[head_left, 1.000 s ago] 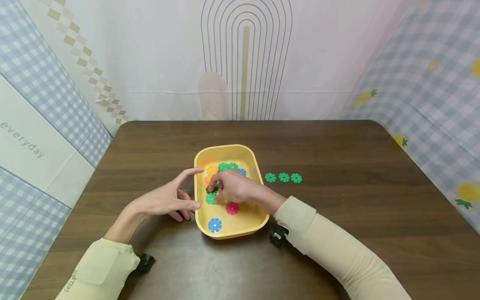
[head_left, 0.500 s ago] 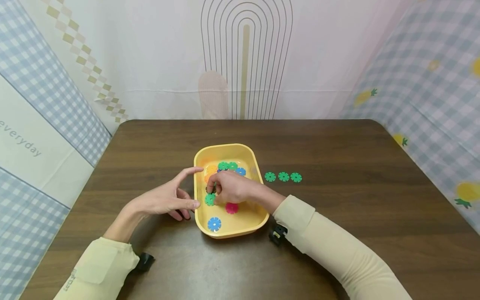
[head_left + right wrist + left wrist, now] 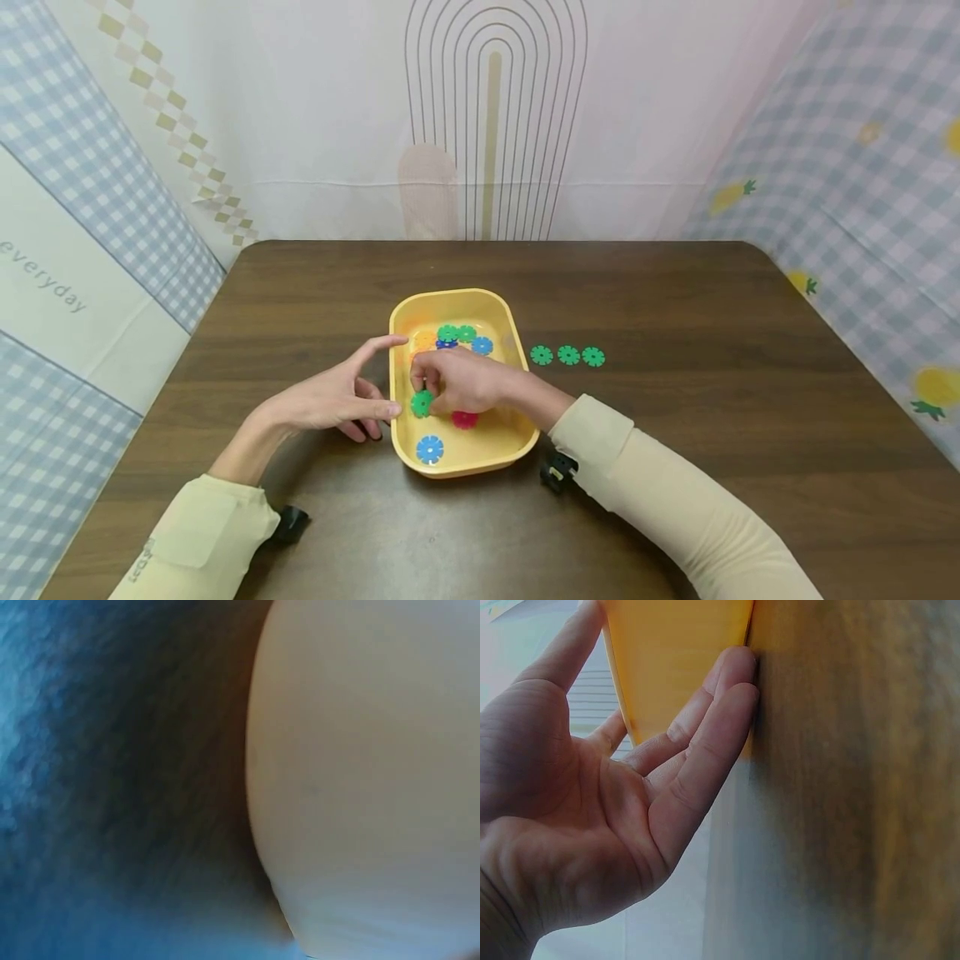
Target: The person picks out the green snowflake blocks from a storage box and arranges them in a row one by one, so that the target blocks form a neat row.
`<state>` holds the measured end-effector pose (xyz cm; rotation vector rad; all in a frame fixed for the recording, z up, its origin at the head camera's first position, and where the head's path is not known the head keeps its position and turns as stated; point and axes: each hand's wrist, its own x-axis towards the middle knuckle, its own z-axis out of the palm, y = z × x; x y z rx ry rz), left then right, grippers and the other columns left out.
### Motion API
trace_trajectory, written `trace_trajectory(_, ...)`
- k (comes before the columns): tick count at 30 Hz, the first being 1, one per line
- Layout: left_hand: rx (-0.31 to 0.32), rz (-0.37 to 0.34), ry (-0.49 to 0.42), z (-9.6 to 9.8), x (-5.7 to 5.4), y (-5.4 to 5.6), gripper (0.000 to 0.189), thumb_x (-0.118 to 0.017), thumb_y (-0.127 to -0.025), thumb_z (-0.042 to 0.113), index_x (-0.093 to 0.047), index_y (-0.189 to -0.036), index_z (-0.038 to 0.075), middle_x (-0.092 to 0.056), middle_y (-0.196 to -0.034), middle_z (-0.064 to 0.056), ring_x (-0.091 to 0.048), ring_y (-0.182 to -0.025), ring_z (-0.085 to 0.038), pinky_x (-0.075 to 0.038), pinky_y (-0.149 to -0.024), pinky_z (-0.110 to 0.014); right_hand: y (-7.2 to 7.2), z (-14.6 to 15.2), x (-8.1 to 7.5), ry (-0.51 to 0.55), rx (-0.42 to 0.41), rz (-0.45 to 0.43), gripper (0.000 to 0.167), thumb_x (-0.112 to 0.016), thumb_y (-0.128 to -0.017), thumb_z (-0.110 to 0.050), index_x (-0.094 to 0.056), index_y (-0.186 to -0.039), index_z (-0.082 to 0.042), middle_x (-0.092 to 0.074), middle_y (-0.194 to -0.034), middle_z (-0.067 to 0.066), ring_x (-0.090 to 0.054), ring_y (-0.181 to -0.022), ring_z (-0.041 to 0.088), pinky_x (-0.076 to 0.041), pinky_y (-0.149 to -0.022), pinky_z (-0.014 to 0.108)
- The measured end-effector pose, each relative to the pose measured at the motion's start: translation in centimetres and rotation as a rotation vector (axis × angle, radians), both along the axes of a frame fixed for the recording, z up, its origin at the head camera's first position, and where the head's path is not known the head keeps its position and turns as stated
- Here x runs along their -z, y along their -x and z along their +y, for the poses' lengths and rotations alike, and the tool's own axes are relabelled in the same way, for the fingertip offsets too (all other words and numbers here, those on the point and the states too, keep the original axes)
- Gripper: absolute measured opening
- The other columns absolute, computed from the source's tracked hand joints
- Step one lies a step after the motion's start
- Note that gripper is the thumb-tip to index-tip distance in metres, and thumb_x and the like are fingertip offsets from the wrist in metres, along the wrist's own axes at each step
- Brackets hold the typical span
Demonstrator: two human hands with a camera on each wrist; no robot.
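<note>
Head view: right hand (image 3: 463,380) pinches green disc (image 3: 420,406) inside yellow tray (image 3: 483,446).

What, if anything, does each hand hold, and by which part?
The right hand pinches a green disc by its edge; the left hand only touches the yellow tray.

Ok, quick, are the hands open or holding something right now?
Left hand: open, touching the side of the yellow tray.
Right hand: closed, pinching a green disc inside the tray.

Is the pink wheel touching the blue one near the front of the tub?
Apart. The head view shows bare yellow tub between the pink wheel and that blue wheel.
</note>
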<state>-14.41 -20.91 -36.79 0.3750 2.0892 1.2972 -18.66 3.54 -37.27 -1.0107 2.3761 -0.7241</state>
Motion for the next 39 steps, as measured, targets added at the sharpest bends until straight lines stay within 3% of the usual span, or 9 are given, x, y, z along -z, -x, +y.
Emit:
trace_trajectory(19,-0.005,0.003,0.009,-0.1,0.0,-0.1,0.100,-0.081,-0.096,0.035,-0.009,-0.166,0.039,-0.074,-0.096,-0.019,-0.075,-0.082,-0.031,-0.064,-0.075,-0.044,0.2,0.3,-0.4,0.111,-0.004,-0.122,0.022,-0.078,-0.093,-0.003,-0.069,-0.110,-0.013,-0.070,-0.088,0.001,-0.062,-0.072,0.012,-0.050,-0.068,0.023)
trace_trajectory(28,0.002,0.010,-0.005,0.0,0.0,-0.1,0.100,-0.080,-0.096,0.033,-0.010,-0.166,0.039,-0.074,-0.094,-0.020,-0.075,-0.083,-0.032,-0.064,-0.075,-0.045,0.5,1.5,-2.5,0.191,0.086,-0.092,0.021,-0.078,-0.092,-0.006,-0.071,-0.108,-0.016,-0.070,-0.090,0.000,-0.062,-0.078,0.014,-0.050,-0.068,0.024)
trace_trajectory(35,-0.011,0.001,0.006,0.1,-0.1,-0.1,0.099,-0.079,-0.097,0.032,-0.009,-0.166,0.040,-0.074,-0.096,-0.020,-0.075,-0.084,-0.031,-0.064,-0.077,-0.045,0.8,2.9,-3.8,0.287,0.143,-0.194,0.022,-0.074,-0.094,-0.003,-0.070,-0.113,-0.011,-0.067,-0.091,0.005,-0.047,-0.053,0.014,-0.043,-0.053,0.025)
trace_trajectory(39,-0.014,-0.004,0.019,0.1,0.0,-0.1,0.099,-0.079,-0.097,0.034,-0.008,-0.166,0.040,-0.074,-0.097,-0.019,-0.075,-0.085,-0.031,-0.064,-0.077,-0.046,0.9,3.5,-3.7,0.337,0.161,-0.229,0.022,-0.072,-0.094,-0.002,-0.071,-0.113,-0.012,-0.067,-0.091,0.007,-0.042,-0.048,0.015,-0.042,-0.050,0.026)
